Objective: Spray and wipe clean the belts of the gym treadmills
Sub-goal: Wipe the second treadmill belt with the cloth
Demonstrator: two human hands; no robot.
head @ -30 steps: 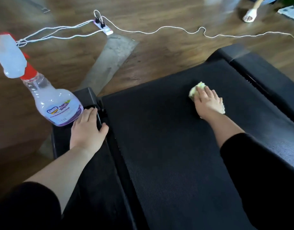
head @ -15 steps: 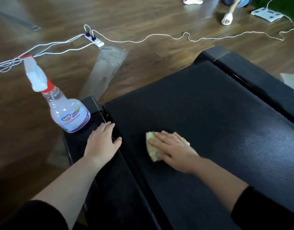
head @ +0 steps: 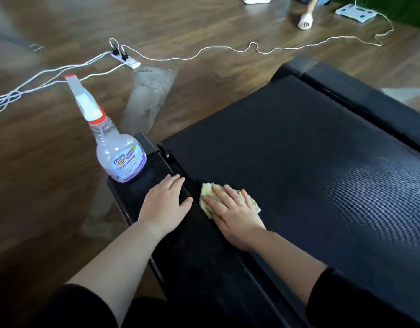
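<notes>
The black treadmill belt (head: 299, 166) fills the right half of the view. My right hand (head: 235, 209) presses flat on a yellowish cloth (head: 207, 192) at the belt's left edge. My left hand (head: 167, 202) rests palm down, fingers together, on the black left side rail (head: 142, 197) and holds nothing. A clear spray bottle (head: 119, 152) with purple liquid, a white trigger head and a red collar stands upright on that rail's far end, a little beyond my left hand.
The right side rail (head: 370, 110) runs along the belt's far side. On the wooden floor lie a power strip (head: 125, 58) with plugs, white cables (head: 227, 52) and a grey mat (head: 147, 95). A person's slippered foot (head: 305, 21) and a white floor scale (head: 355, 11) are at the top right.
My right hand has dragged the cloth from the middle of the belt leftward to its left edge, close to my left hand. The left hand stayed on the rail.
</notes>
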